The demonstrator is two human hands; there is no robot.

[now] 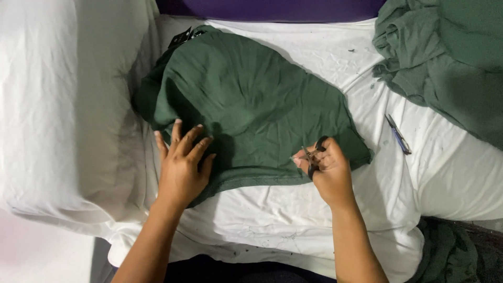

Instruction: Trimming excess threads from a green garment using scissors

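While the left hand (181, 167) lay flat with fingers spread on the green cloth (251, 105) at the frame's centre, the right hand (327, 173) gripped small scissors (313, 156), trimming its lower edge, apparently.

Dark green garment (251, 105), white sheet (293, 215), black-handled scissors (313, 156), purple band (272, 9), grey-green cloth heap (445, 52), blue pen (398, 134)

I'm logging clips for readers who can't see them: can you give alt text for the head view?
A person's right hand holds small black-handled scissors against a dark green fabric piece spread on a white sheet, while the left hand presses the fabric flat. A blue pen-like tool and more crumpled green cloth lie to the right.
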